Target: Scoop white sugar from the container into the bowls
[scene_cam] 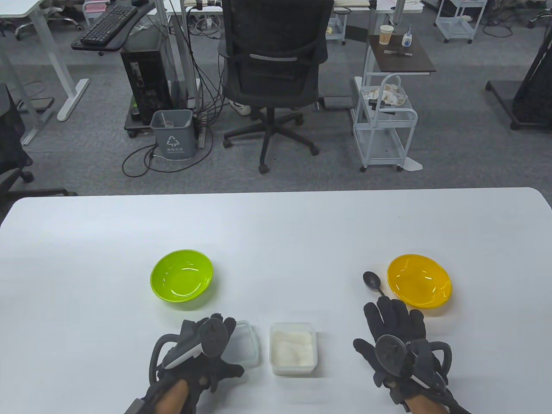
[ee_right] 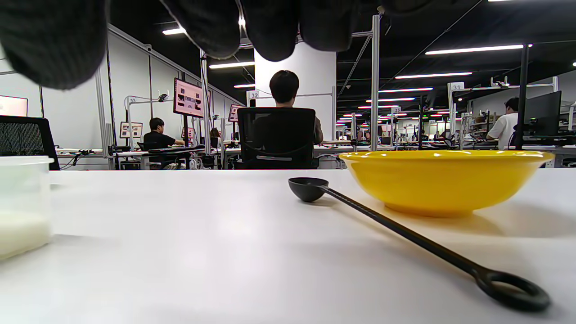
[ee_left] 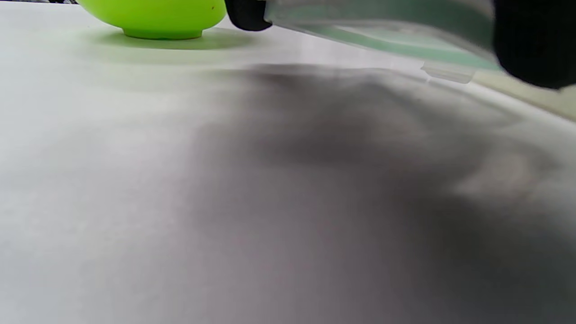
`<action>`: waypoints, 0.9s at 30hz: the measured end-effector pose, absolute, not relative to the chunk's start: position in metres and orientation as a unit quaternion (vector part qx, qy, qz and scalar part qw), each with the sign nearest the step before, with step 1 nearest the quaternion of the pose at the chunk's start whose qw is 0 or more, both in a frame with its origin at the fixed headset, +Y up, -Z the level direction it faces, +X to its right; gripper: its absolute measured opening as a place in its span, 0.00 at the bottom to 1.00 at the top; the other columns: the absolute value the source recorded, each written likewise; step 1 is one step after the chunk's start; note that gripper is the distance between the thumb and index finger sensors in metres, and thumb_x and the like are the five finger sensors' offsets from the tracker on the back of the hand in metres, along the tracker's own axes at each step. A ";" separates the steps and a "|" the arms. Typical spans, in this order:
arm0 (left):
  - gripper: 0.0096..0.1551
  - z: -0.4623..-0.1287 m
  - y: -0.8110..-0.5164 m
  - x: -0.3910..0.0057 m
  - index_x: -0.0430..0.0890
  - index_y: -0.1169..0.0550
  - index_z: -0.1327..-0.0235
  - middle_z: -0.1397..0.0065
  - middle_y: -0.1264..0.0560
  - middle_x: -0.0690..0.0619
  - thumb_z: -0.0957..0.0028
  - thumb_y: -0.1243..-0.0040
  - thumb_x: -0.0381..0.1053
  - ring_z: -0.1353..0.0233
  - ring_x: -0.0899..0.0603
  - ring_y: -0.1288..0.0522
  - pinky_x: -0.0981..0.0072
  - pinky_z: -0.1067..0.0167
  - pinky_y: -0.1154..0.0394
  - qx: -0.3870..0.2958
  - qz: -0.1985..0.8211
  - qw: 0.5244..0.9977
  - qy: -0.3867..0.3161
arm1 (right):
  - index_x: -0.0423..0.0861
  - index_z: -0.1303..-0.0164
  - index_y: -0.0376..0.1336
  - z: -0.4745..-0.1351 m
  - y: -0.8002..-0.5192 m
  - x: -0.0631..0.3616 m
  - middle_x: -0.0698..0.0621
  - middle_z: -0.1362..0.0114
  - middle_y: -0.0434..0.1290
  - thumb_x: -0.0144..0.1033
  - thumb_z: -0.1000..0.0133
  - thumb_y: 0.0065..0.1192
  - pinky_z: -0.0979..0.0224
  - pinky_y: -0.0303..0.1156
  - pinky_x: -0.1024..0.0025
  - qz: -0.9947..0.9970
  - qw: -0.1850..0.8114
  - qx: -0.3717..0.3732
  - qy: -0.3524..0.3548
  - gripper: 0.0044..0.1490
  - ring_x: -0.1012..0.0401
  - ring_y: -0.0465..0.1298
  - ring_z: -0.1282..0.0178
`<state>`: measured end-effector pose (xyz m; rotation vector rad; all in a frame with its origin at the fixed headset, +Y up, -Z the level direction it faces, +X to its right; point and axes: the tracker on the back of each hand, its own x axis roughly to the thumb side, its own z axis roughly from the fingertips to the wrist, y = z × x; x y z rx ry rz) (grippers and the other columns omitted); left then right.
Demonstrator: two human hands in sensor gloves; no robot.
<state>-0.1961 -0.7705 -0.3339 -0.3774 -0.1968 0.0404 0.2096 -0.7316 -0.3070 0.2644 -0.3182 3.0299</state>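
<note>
A clear container of white sugar (scene_cam: pixel 293 353) stands open near the table's front edge; it also shows in the right wrist view (ee_right: pixel 22 202). My left hand (scene_cam: pixel 226 327) grips its clear lid (scene_cam: pixel 246 349) just left of the container, held slightly above the table in the left wrist view (ee_left: pixel 382 27). A green bowl (scene_cam: pixel 181 276) sits beyond the left hand. A black spoon (scene_cam: pixel 371 281) lies beside the yellow bowl (scene_cam: pixel 419 281). My right hand (scene_cam: pixel 390 312) hovers open and empty over the spoon's handle (ee_right: pixel 405 238).
The white table (scene_cam: pixel 276 224) stretches far beyond the bowls. An office chair (scene_cam: pixel 271 77), a grey bin (scene_cam: pixel 172 133) and a white cart (scene_cam: pixel 384 125) stand on the floor behind the table's far edge.
</note>
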 end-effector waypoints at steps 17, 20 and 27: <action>0.60 -0.336 -0.784 -0.198 0.73 0.51 0.18 0.10 0.60 0.54 0.64 0.38 0.79 0.09 0.38 0.55 0.40 0.17 0.59 -0.225 0.017 0.970 -0.086 | 0.57 0.18 0.49 -0.306 -0.732 0.209 0.43 0.12 0.49 0.67 0.48 0.60 0.17 0.47 0.36 0.990 0.042 0.085 -0.100 0.51 0.42 0.53 0.11; 0.61 -0.336 -0.779 -0.197 0.71 0.51 0.18 0.10 0.61 0.55 0.64 0.38 0.79 0.09 0.38 0.56 0.40 0.17 0.59 -0.220 0.034 0.971 -0.087 | 0.57 0.18 0.49 -0.306 -0.731 0.209 0.43 0.11 0.49 0.67 0.48 0.60 0.17 0.47 0.36 0.990 0.041 0.085 -0.101 0.51 0.42 0.53 0.11; 0.59 -0.334 -0.753 -0.194 0.70 0.50 0.17 0.10 0.59 0.58 0.63 0.39 0.78 0.09 0.38 0.56 0.40 0.17 0.60 -0.168 0.054 0.980 -0.088 | 0.57 0.18 0.49 -0.305 -0.731 0.209 0.43 0.12 0.49 0.67 0.48 0.60 0.17 0.47 0.36 0.990 0.043 0.085 -0.104 0.51 0.42 0.53 0.11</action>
